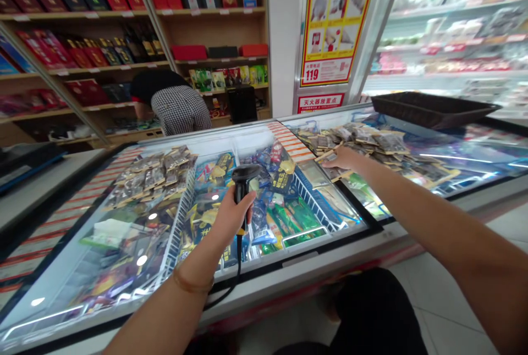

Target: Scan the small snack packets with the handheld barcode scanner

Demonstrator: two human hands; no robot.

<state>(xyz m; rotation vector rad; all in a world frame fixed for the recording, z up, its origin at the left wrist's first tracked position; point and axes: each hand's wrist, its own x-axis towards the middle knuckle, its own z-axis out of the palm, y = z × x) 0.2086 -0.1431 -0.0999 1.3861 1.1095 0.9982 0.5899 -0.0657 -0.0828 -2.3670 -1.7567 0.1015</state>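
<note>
My left hand (235, 209) is wrapped round the handle of a black barcode scanner (245, 173), held above the chest freezer. Its black cable (238, 267) hangs down past the freezer's front edge. Farther right, my right hand (340, 160) is stretched out over the freezer's glass. Its fingers are closed at the edge of a small flat packet (326, 156), beside a heap of similar brown-edged packets (377, 140). Another heap of such packets (159, 171) lies on the glass at left.
Frozen goods in bright bags (284, 217) fill a white wire basket (315, 204) in the freezer. A dark tray (429, 109) rests at the back right. Behind the freezer, a person (177, 99) bends toward stocked shelves (214, 10).
</note>
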